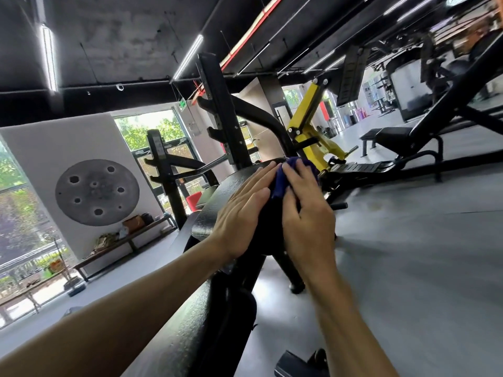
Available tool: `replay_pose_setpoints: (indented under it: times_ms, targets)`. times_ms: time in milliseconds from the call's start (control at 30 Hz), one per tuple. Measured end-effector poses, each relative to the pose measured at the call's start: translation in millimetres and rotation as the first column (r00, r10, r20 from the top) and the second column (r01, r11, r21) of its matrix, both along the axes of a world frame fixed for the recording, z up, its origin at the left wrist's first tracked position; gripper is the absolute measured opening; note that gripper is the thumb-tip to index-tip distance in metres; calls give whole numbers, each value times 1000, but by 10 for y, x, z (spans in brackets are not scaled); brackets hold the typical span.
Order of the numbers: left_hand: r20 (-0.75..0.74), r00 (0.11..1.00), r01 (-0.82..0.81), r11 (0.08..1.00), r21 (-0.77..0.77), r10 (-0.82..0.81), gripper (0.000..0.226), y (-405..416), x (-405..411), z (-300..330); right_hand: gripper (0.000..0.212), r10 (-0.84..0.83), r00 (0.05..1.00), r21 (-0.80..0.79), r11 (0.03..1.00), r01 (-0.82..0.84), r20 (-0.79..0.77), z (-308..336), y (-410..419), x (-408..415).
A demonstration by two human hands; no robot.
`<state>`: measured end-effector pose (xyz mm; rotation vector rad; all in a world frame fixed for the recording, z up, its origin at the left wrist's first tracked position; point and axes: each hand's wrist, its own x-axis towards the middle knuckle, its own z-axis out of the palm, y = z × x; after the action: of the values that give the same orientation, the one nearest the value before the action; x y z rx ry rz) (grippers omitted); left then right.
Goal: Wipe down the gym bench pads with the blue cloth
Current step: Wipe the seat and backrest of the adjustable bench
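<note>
A black textured bench pad (217,202) runs away from me up the middle of the view. My left hand (245,210) lies flat on its upper part, fingers straight and together. Just to the right, my right hand (304,208) presses a dark blue cloth (283,178) against the pad's right side, fingers spread over the cloth. The cloth bunches up between the two hands and peeks out past my right fingertips near the pad's far end. A lower black pad (190,322) sits under my left forearm.
A black rack upright (220,112) stands behind the pad. A yellow machine arm (307,123) is to the right of it. Another black incline bench (402,137) stands farther right on the grey floor (408,268). A low wooden bench (128,240) lines the left wall.
</note>
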<state>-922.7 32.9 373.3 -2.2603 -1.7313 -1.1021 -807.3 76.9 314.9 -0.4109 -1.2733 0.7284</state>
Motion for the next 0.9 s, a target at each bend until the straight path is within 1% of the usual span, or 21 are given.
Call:
replay_pose_setpoints:
  times_ms: [100,167,267,333,467,567,633,767,900]
  targets:
    - [-27,1000,-9,1000,2,9,57,8,-4,14,43,34,999,-34,999,-34,3,52,29,23]
    - [-14,1000,-9,1000,2,9,58,19,-13,10,46,24,1000,-30,999,-23,8,-139,-235,3]
    - [-5,1000,-21,1000,-8,21,59,36,-38,5,52,50,999,-24,998,-50,3,-525,-727,-56]
    - [1,1000,-14,1000,-24,14,58,33,-49,9,52,66,998,2,998,-66,24,-603,-837,-65]
    - [33,999,14,999,-50,-13,54,25,-47,17,50,6,995,45,999,-10,99,-284,-448,16]
    - [38,999,29,995,-95,-26,57,-18,-29,53,47,20,993,17,1000,-22,118,-97,-235,89]
    - [-10,1000,-5,990,-139,3,60,-73,5,97,47,23,994,-8,1000,-23,105,-175,-369,78]
    - [-97,995,-39,976,-215,19,56,-201,64,142,47,45,997,-82,996,-40,62,-418,-871,4]
    - [-121,993,-41,965,-259,9,59,-440,47,107,45,109,994,-135,985,-105,25,-443,-1095,46]
